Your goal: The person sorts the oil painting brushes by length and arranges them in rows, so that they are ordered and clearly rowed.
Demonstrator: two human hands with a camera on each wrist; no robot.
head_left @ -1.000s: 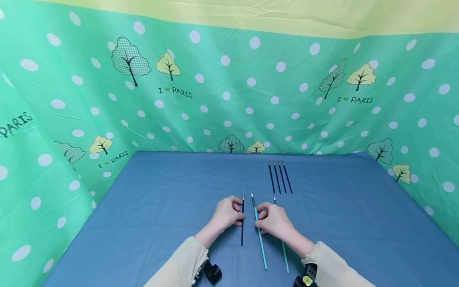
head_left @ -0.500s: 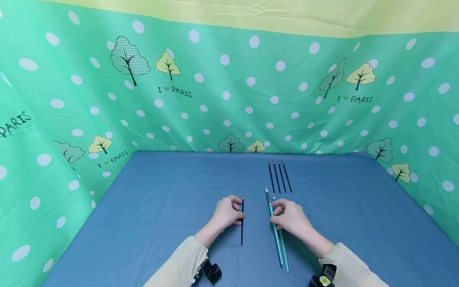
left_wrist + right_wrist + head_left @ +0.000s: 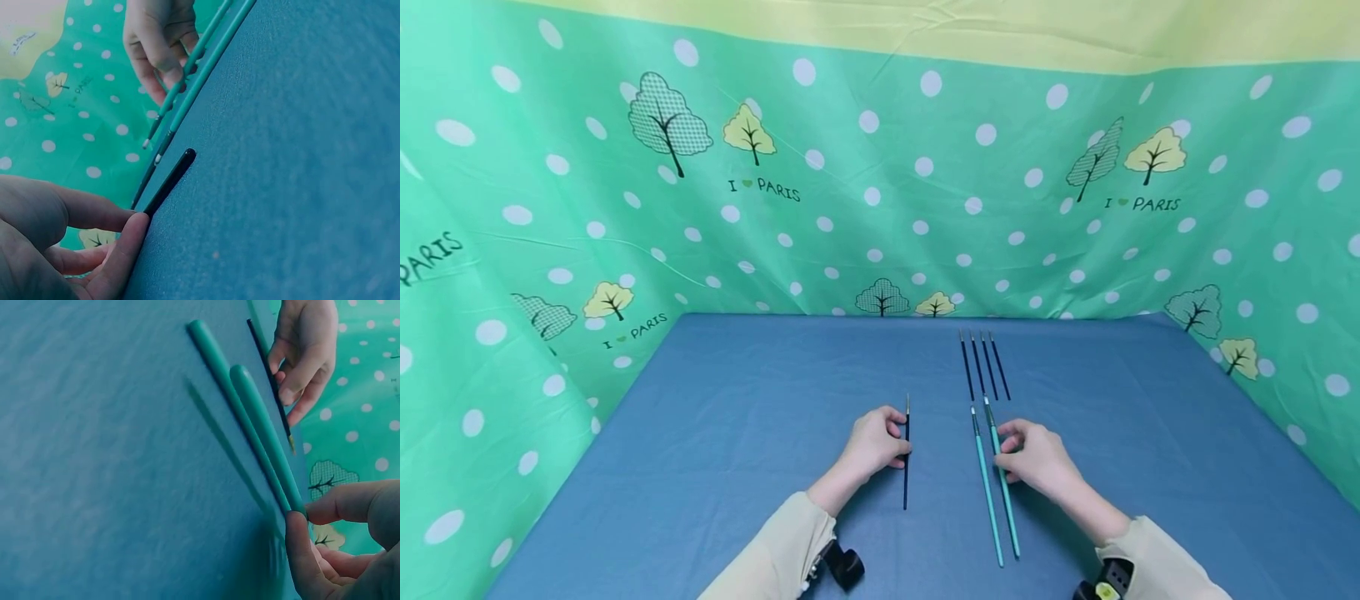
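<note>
On the table, my left hand (image 3: 874, 440) pinches a thin black paintbrush (image 3: 906, 487) between thumb and fingers, its bristle tip pointing away from me. To the right, my right hand (image 3: 1037, 457) pinches a teal paintbrush (image 3: 1008, 508) by its upper handle. A shadow on the cloth beside it shows in the right wrist view, where its rounded handle end (image 3: 244, 378) is close to the camera. Just left of it lies a second teal paintbrush (image 3: 986, 475), nearly parallel, bristles also pointing away.
Several thin dark paintbrushes (image 3: 967, 367) lie in a row farther back, right of the middle. A blue cloth (image 3: 760, 383) covers the table. Behind it hangs a green dotted curtain (image 3: 880, 167) printed with trees.
My right hand has carried its teal paintbrush rightward, across the other teal paintbrush, from its left side to its right side. My left hand and the black paintbrush have stayed in place.
</note>
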